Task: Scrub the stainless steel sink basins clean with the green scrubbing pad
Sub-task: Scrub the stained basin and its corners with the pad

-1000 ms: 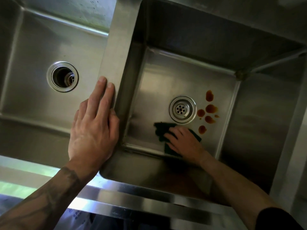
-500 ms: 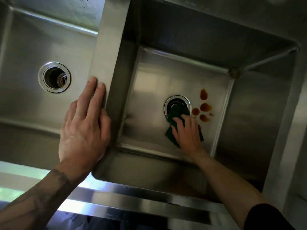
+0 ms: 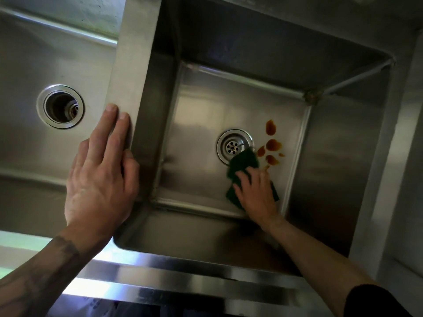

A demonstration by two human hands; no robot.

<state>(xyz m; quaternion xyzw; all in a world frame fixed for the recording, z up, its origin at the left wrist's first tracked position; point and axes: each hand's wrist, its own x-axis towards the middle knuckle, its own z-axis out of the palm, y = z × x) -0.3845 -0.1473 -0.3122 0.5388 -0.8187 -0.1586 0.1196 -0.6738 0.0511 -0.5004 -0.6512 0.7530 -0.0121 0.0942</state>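
A dark green scrubbing pad [image 3: 243,160] lies on the floor of the right basin [image 3: 201,124]. Its far corner touches the rim of the strainer drain [image 3: 233,146]. My right hand [image 3: 256,195] presses flat on the near part of the pad, fingers spread over it. Several brown-orange stains [image 3: 272,145] sit just right of the drain, beside the pad's far edge. My left hand [image 3: 100,179] rests flat on the steel divider [image 3: 135,53] between the two basins, fingers straight.
The left basin [image 3: 34,156] has an open drain hole [image 3: 60,106] without a strainer. A shiny steel front rim [image 3: 183,280] runs along the near edge. Grime sits in the right basin's far right corner [image 3: 311,94].
My right hand has slid the pad from the basin's near middle toward the drain, then right and slightly back, so the strainer shows again. The left hand stays on the divider.
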